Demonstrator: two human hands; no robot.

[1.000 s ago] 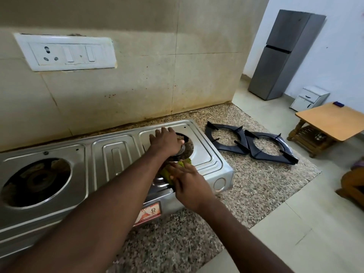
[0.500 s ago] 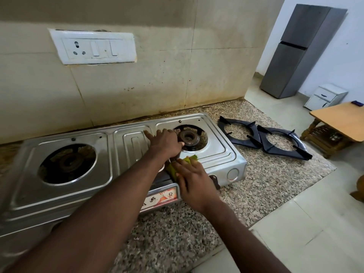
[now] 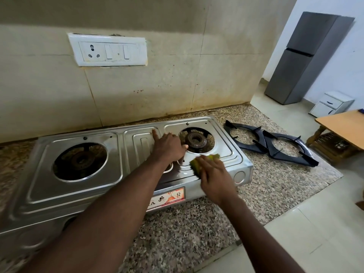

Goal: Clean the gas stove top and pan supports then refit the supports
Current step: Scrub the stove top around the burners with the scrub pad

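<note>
A steel two-burner gas stove [image 3: 82, 194] lies on the granite counter with both burners bare. My left hand [image 3: 167, 147] rests flat on the stove top just left of the right burner [image 3: 196, 139], fingers spread. My right hand [image 3: 213, 175] presses a green-yellow scrub sponge [image 3: 199, 165] onto the steel in front of that burner. Two black pan supports [image 3: 244, 137] [image 3: 289, 150] lie side by side on the counter to the right of the stove.
The granite counter [image 3: 187, 233] ends at a front edge and a right edge, with tiled floor beyond. A tiled wall with a white switch plate [image 3: 108, 50] stands behind the stove. A grey fridge [image 3: 307, 58], a white drawer unit [image 3: 331, 104] and a wooden table [image 3: 342, 125] stand at right.
My left hand slid from over the right burner to the steel left of it. My right hand moved the sponge rightward along the stove's front. The view has shifted left.
</note>
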